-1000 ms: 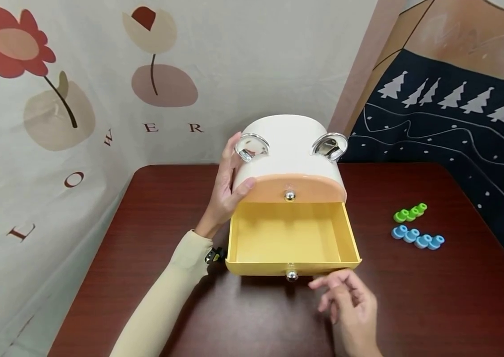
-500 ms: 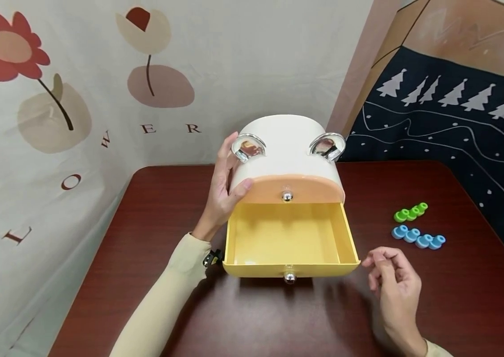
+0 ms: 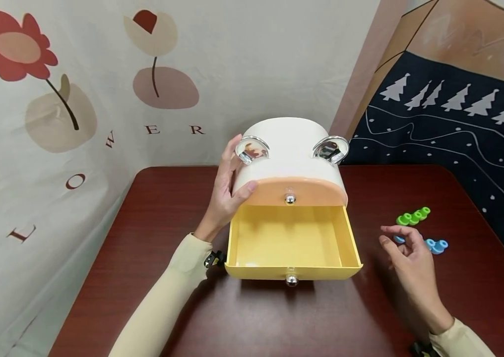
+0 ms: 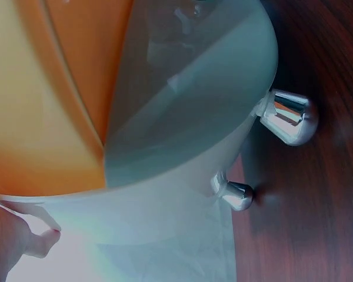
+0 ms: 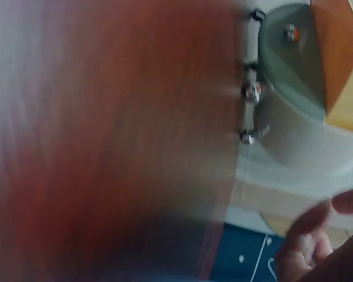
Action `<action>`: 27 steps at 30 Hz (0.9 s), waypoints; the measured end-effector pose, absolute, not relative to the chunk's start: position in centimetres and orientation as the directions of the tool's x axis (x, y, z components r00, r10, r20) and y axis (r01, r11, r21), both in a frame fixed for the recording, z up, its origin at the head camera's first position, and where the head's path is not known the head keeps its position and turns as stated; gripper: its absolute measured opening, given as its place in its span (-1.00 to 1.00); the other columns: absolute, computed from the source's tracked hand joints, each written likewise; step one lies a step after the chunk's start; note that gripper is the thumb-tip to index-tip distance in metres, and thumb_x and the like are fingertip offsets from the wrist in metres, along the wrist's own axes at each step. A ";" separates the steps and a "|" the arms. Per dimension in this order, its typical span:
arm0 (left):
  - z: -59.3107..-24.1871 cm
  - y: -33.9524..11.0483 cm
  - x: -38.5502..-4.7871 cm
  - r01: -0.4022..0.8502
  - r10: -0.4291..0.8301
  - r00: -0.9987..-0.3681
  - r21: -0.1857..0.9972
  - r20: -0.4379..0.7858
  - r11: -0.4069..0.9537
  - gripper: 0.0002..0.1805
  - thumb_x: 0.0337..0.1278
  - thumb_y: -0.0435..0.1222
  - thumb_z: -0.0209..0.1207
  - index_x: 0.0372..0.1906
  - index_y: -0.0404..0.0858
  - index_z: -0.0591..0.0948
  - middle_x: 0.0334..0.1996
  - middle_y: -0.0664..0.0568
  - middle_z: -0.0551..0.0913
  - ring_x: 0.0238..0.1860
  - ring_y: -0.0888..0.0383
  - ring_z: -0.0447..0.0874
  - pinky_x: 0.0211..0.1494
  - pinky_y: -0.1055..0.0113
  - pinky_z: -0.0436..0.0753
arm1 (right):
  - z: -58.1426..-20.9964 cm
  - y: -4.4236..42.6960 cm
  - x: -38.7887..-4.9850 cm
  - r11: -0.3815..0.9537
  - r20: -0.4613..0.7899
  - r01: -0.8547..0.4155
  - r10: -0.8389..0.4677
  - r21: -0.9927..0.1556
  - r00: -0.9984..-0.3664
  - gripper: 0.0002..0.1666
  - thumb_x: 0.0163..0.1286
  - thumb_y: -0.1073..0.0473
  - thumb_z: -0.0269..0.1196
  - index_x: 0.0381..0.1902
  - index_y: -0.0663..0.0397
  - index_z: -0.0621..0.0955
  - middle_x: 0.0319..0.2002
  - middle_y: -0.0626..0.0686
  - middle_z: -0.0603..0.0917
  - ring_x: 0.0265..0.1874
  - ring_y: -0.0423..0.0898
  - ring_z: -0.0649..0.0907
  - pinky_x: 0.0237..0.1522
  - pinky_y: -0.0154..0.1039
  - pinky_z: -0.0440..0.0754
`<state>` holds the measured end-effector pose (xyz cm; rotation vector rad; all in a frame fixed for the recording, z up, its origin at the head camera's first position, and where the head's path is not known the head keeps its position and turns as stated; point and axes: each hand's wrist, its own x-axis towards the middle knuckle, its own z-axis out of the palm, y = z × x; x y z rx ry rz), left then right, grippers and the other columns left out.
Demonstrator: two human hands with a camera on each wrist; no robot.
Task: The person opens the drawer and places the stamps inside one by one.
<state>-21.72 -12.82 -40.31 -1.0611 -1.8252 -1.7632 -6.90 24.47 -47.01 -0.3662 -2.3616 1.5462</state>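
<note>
From my remote seat I see the white drawer cabinet (image 3: 286, 144) standing on the reddish-brown table (image 3: 162, 208), its yellow drawer (image 3: 261, 273) pulled out below the closed orange drawer (image 3: 263, 193). The left hand (image 3: 225, 191) grips the cabinet's left side, thumb over the front edge. The right hand (image 3: 414, 260) is off to the right with fingers loosely bent, a narrow gap between thumb and forefinger, holding nothing. It partly hides the blue pieces (image 3: 439, 247); I can't tell whether it touches them. Green pieces (image 3: 414, 218) lie just beyond.
</note>
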 end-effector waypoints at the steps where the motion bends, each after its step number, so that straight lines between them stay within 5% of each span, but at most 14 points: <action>1: -40.4 -12.8 -21.7 0.736 0.250 -0.638 0.673 0.728 -0.080 -0.01 0.39 -0.12 0.24 0.73 -0.32 0.03 0.46 -0.37 0.42 0.49 -0.26 0.42 0.47 -0.01 0.37 | -47.0 24.9 -7.0 0.420 0.100 0.063 0.354 -0.905 -0.930 -0.55 0.58 0.15 0.39 0.32 0.14 0.59 -0.14 -0.13 0.70 -0.60 -0.14 0.54 -0.56 -0.32 0.56; 11: -40.2 -13.3 -21.8 0.755 0.224 -0.619 0.649 0.752 -0.092 -0.03 0.32 -0.21 0.23 0.71 -0.36 0.05 0.40 -0.37 0.50 0.44 -0.22 0.47 0.48 0.00 0.36 | -46.5 27.5 -8.3 0.675 0.067 0.133 0.261 -0.726 -0.963 -0.28 0.57 -0.21 0.37 0.43 0.13 0.52 -0.43 0.14 0.61 -0.59 -0.03 0.61 -0.54 -0.24 0.59; 14: -40.2 -13.5 -21.7 0.756 0.230 -0.620 0.649 0.750 -0.082 -0.03 0.33 -0.20 0.23 0.71 -0.37 0.05 0.42 -0.35 0.50 0.46 -0.20 0.46 0.49 -0.01 0.36 | -46.4 28.3 -8.5 0.719 0.071 0.142 0.257 -0.680 -0.964 -0.29 0.55 -0.20 0.38 0.39 0.15 0.54 -0.35 0.16 0.64 -0.51 0.00 0.61 -0.50 -0.18 0.58; 21: -40.3 -13.2 -21.6 0.750 0.238 -0.623 0.656 0.745 -0.090 -0.03 0.32 -0.22 0.22 0.72 -0.35 0.05 0.41 -0.38 0.50 0.44 -0.29 0.44 0.49 0.00 0.35 | -46.4 30.5 -9.0 0.782 0.032 0.156 0.220 -0.604 -0.975 -0.27 0.57 -0.17 0.36 0.40 0.24 0.49 0.20 0.42 0.61 -0.06 0.26 0.61 -0.22 0.03 0.51; 27: -40.6 -12.8 -21.8 0.745 0.242 -0.626 0.660 0.741 -0.095 -0.04 0.37 -0.18 0.22 0.72 -0.35 0.04 0.40 -0.35 0.52 0.42 -0.36 0.43 0.49 -0.01 0.34 | -46.6 31.6 -9.0 0.815 0.056 0.125 0.189 -0.566 -0.980 -0.42 0.56 -0.04 0.36 0.28 0.28 0.55 0.16 0.45 0.67 -0.07 0.29 0.65 -0.22 0.06 0.54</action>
